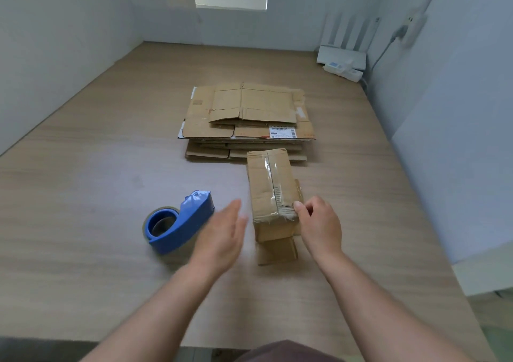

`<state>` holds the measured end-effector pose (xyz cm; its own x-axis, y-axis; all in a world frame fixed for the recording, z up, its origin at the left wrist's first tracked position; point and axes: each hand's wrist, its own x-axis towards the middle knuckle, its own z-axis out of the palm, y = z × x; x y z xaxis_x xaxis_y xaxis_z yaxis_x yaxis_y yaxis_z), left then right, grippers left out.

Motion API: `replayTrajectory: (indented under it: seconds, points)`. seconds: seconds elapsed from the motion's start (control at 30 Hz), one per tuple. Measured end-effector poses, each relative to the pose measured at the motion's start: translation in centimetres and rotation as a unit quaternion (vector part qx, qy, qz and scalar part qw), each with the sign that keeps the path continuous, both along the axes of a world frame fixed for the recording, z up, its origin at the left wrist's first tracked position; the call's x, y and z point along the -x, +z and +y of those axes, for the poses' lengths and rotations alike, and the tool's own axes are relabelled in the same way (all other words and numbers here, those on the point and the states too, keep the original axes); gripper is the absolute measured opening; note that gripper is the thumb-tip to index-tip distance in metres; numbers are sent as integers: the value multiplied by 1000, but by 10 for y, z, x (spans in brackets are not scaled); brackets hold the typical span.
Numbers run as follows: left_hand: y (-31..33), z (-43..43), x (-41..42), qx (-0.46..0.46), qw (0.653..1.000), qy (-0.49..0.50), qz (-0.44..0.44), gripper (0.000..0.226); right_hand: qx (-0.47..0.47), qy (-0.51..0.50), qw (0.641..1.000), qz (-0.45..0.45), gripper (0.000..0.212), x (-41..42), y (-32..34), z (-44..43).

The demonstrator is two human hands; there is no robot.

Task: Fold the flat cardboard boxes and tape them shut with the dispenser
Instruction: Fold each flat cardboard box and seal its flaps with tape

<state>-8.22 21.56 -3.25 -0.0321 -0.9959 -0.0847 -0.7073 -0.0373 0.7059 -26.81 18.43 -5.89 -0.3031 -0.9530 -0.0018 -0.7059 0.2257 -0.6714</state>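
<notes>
The box looks light and stiff; better to hold bare cardboard. Right grip pinches its near corner; left grip is beside it, open, empty.

Views: one. Head camera, wide-angle, worn by the person; faces forward and down across the tabletop. Near field: left hand, right hand, forearms entering from bottom edge. Far field: back wall, side walls.
</notes>
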Motion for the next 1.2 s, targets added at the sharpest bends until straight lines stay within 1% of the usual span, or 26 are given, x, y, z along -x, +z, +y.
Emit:
replayTrajectory:
  seconds: [0.03,0.1,0.17,0.2,0.3,0.33,0.37,0.4,0.43,0.5,0.53,0.57,0.63,0.67,0.7,0.77,0.83,0.9,0.97,1.03,1.1,1.17,1.2]
  points:
    - [1,3,16,-36,998,-14,57,42,0,2,1000,4,27,1,1,0]
    - [1,2,35,-64,988,13,142,41,-10,15,1000,18,30,3,4,0]
    - [-3,-5,42,-84,980,71,169,40,-39,35,998,45,34,1,9,-1]
    - [-8,-8,43,-96,980,88,151,41,-59,43,995,67,39,-2,11,-1]
    - [-19,-16,50,-96,989,109,21,44,-99,44,982,156,69,-15,19,-1]
    - [-20,-17,52,-88,989,121,-9,43,-101,44,980,168,72,-18,20,-1]
    - [-22,-17,53,-74,989,129,-9,40,-101,48,981,161,71,-18,18,-2]
    - [-23,-17,53,-62,989,136,4,37,-101,54,984,138,64,-16,17,-3]
    - [-24,-16,52,-54,988,144,23,33,-100,62,988,96,55,-13,16,-5]
    - [-22,-16,50,-55,981,163,84,25,-102,67,992,-14,36,-6,12,-8]
    - [-22,-16,49,-62,975,176,122,21,-107,68,990,-60,35,-2,11,-10]
    - [-23,-16,47,-70,966,188,162,22,-106,71,988,-86,35,1,11,-10]
    - [-21,-16,46,-79,952,203,213,33,-90,85,987,-105,35,8,11,-12]
    - [-20,-16,45,-80,957,197,200,35,-83,95,986,-107,35,12,11,-12]
    - [-20,-16,44,-77,967,178,165,34,-81,110,985,-106,34,16,12,-11]
    - [-18,-16,42,-68,987,126,74,35,-92,151,981,-80,34,22,15,-11]
    - [-17,-18,40,-68,996,66,3,45,-103,197,975,24,40,26,19,-10]
    - [-18,-21,36,-77,993,22,-91,54,-94,223,961,133,46,26,22,-11]
    - [-18,-23,34,-70,984,-1,-164,50,-69,242,952,175,42,25,22,-12]
    - [-18,-26,31,-51,980,-15,-193,44,-51,263,947,177,35,26,21,-13]
    - [-18,-27,25,-49,980,-46,-189,40,-47,281,946,158,29,31,19,-13]
    - [-18,-27,18,-69,981,-84,-162,42,-50,293,946,129,24,36,17,-13]
    - [-16,-26,16,-79,985,-89,-127,42,-54,294,948,112,21,38,17,-12]
